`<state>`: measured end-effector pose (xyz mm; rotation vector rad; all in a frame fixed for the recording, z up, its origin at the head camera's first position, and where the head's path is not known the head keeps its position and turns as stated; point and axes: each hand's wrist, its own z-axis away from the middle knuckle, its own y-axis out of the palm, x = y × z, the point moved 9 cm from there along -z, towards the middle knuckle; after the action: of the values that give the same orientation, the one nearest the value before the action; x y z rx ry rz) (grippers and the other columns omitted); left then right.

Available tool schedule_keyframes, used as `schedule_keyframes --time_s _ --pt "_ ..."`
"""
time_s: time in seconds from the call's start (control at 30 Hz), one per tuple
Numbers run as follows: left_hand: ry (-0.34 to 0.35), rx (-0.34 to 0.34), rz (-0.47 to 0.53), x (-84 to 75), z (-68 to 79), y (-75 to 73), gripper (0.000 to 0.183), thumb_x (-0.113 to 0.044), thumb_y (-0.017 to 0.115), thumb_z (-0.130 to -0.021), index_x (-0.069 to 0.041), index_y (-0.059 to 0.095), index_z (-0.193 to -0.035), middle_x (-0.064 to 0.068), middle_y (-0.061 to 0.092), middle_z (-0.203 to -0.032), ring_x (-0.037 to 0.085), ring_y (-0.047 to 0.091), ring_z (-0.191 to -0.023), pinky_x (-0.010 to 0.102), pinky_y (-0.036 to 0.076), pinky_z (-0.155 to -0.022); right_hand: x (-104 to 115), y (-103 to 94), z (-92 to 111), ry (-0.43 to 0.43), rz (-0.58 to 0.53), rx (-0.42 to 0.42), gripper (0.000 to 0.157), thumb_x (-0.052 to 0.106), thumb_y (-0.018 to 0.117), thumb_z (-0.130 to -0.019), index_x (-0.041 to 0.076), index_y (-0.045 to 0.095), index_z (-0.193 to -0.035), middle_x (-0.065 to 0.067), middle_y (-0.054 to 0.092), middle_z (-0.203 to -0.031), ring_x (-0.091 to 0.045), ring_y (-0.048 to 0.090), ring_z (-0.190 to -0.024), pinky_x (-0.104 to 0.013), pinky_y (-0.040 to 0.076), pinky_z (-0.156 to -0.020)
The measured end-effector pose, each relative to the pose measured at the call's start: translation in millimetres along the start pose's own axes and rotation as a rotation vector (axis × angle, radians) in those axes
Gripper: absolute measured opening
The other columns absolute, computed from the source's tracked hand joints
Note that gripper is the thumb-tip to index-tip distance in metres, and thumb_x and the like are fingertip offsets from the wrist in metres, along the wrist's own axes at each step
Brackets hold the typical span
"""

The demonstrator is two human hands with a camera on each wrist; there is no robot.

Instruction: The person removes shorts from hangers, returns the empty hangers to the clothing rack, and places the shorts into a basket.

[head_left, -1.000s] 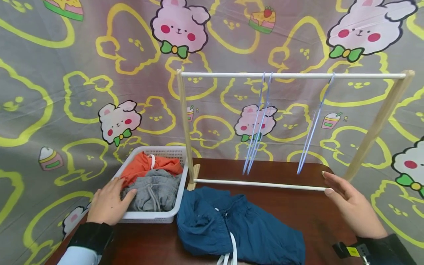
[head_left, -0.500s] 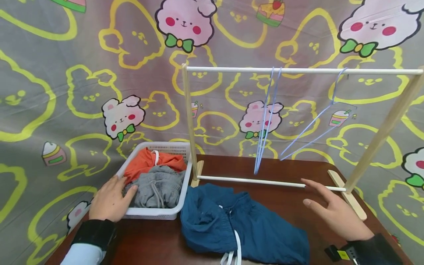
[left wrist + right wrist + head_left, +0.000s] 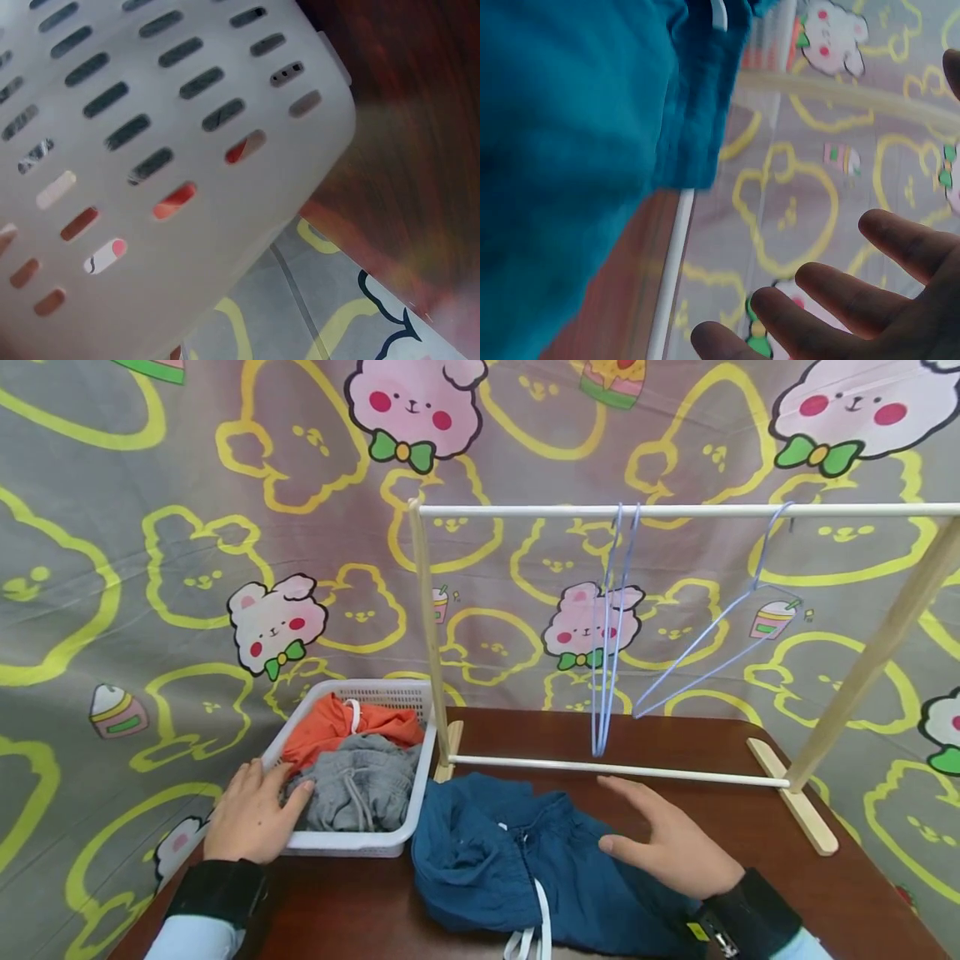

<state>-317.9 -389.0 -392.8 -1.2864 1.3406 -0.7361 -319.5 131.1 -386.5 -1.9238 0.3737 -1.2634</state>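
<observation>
My left hand (image 3: 253, 810) rests over the left rim of a white plastic basket (image 3: 390, 841), its fingers relaxed and thumb beside the grey cloth inside. In the left wrist view the slotted wall of the basket (image 3: 217, 195) fills much of the picture. With fingers straight and spread, my right hand (image 3: 667, 843) hovers over the right part of a blue garment with a white drawstring (image 3: 480, 860), holding nothing. The right wrist view has the blue garment (image 3: 577, 150) at left and fingers (image 3: 855, 300) apart from it.
An orange garment (image 3: 315, 731) and a grey drawstring garment (image 3: 360, 785) lie in the basket. Behind stands a rack of white rods (image 3: 525, 511) and wooden posts. Thin blue hangers (image 3: 604, 677) hang mid-rod, another hanger (image 3: 693, 643) further right. A patterned cloth backs the brown table (image 3: 337, 902).
My right hand has moved left from beside the rack's right post to over the blue garment. The right hanger has turned and hangs at a new angle. My left hand stays on the basket.
</observation>
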Motion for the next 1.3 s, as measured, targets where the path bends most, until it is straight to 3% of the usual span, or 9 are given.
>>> schedule_keyframes --time_s 0.2,0.37,0.63,0.9,1.17,1.3 --pt "-0.008 0.027 0.009 -2.5 0.3 3.2 0.09 -0.073 0.032 -0.098 0.003 0.043 -0.147 0.042 0.021 -0.153 0.059 0.017 -0.14 0.076 0.016 -0.106 20.6 33.6 -19.7 -0.035 0.011 0.082 0.083 0.057 0.071 -0.089 0.018 0.04 -0.156 -0.012 0.038 -0.156 -0.037 0.045 -0.135 -0.066 0.042 -0.1" --pt "-0.025 0.032 -0.003 -1.1 0.5 6.5 0.09 -0.073 0.032 -0.098 0.003 0.043 -0.146 0.041 0.021 -0.153 0.058 0.017 -0.14 0.076 0.016 -0.107 33.7 62.7 -32.4 -0.046 -0.016 0.177 0.085 0.056 0.074 -0.087 0.022 0.038 -0.157 -0.013 0.033 -0.159 -0.037 0.043 -0.134 -0.065 0.041 -0.101" --pt "-0.025 0.034 -0.011 -0.4 -1.1 6.7 0.09 -0.073 0.032 -0.098 0.003 0.043 -0.146 0.04 0.021 -0.153 0.057 0.017 -0.14 0.075 0.016 -0.108 31.1 99.9 -54.3 0.024 0.011 0.285 0.097 0.065 0.074 -0.082 0.028 0.03 -0.16 -0.019 0.025 -0.162 -0.044 0.041 -0.137 -0.063 0.046 -0.097" --pt "0.002 0.027 -0.018 1.6 -3.0 3.5 0.088 -0.071 0.033 -0.099 0.003 0.045 -0.145 0.042 0.021 -0.152 0.058 0.018 -0.14 0.075 0.017 -0.107 33.0 125.3 -76.7 0.021 0.254 0.327 0.113 0.078 0.074 -0.071 0.031 0.026 -0.161 -0.02 0.035 -0.158 -0.044 0.056 -0.124 -0.057 0.051 -0.091" --pt "0.016 0.048 -0.01 1.9 -6.6 2.7 0.089 -0.071 0.034 -0.099 0.003 0.043 -0.146 0.042 0.019 -0.153 0.059 0.016 -0.14 0.076 0.015 -0.107 43.3 141.0 -87.0 -0.051 0.561 0.309 0.115 0.074 0.083 -0.063 0.033 0.034 -0.159 -0.014 0.051 -0.147 -0.043 0.056 -0.122 -0.054 0.055 -0.081" --pt "0.017 0.048 -0.012 2.9 -7.1 2.8 0.089 -0.071 0.034 -0.099 0.003 0.043 -0.147 0.042 0.019 -0.153 0.059 0.016 -0.14 0.076 0.016 -0.106 48.6 145.6 -92.8 -0.046 0.634 0.318 0.113 0.07 0.087 -0.059 0.034 0.04 -0.155 -0.009 0.058 -0.137 -0.041 0.058 -0.115 -0.05 0.056 -0.078"
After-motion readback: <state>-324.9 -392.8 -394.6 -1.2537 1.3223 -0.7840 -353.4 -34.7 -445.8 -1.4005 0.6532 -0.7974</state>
